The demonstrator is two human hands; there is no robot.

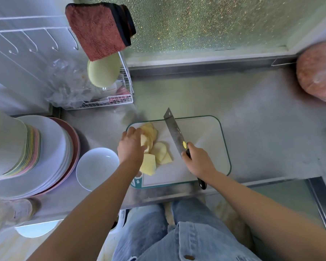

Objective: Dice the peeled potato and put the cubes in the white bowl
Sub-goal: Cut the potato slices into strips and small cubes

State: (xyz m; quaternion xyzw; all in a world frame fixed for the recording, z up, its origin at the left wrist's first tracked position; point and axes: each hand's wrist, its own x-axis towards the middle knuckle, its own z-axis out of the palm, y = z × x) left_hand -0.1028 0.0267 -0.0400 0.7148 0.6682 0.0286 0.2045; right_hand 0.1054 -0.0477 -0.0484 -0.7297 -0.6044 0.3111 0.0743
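Note:
Pale yellow potato slices (pixel 159 150) lie fanned out on the left part of a white cutting board (pixel 199 140) with a green rim. My left hand (pixel 130 146) rests on the far slices, fingers curled over them. A thicker potato piece (pixel 148 164) lies near my left wrist. My right hand (pixel 199 161) grips the black handle of a cleaver (pixel 174 131), whose blade points away, just right of the slices. The white bowl (pixel 96 167) stands empty on the counter left of the board.
A tall stack of plates (pixel 51 153) and bowls stands at the left. A wire dish rack (pixel 109 98) with a plastic bag and a red cloth (pixel 100 29) sits behind. A pink bag (pixel 318 76) lies at the far right. The counter edge runs just below the board.

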